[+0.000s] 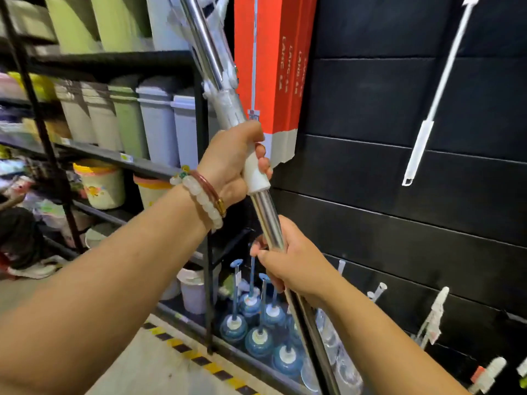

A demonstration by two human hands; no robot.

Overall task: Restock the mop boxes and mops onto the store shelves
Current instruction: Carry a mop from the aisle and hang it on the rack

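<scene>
A mop [268, 215] with a shiny steel pole and white plastic parts runs steeply from the top centre down to the bottom edge, held in both hands. My left hand [231, 161] grips its white plastic sleeve, with bracelets on the wrist. Lower down, my right hand [288, 263] grips the bare steel pole. Just behind the pole, tall orange mop boxes [273, 67] hang against the black slat wall [399, 181]. The mop's head is out of view at the top.
A white-handled mop [430, 109] hangs on the slat wall at the right, with empty hooks [379, 289] below it. A black rack [128, 161] of bins and buckets stands on the left. Blue toilet brushes [256, 326] fill the bottom shelf. Yellow-black tape [196, 357] marks the floor.
</scene>
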